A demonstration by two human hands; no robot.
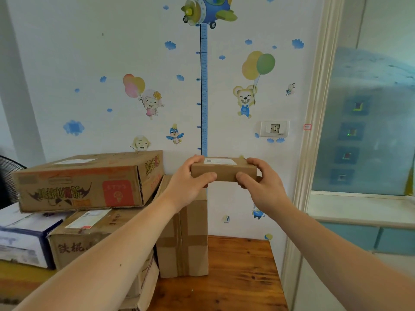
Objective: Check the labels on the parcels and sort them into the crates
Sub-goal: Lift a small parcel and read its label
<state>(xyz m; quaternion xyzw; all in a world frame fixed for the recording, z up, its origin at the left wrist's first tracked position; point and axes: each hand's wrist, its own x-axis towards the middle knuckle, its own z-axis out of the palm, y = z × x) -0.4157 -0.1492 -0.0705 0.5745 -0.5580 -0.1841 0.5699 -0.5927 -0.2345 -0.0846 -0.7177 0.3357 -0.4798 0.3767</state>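
A small flat brown parcel [224, 170] with a white label on its top face is held up in front of the wall, above the table. My left hand [189, 180] grips its left end, thumb on the front face and fingers over the top edge. My right hand [260, 185] grips its right end the same way. The parcel sits just above the upper right corner of a tall taped brown box [184, 239].
Several cardboard boxes are stacked at left: a large printed one [85, 180] on top, a labelled brown one [89, 234] below, and a white and blue box [22, 239]. Wooden tabletop [238, 277] lies at lower centre. A fan [6, 178] is at far left, a window at right.
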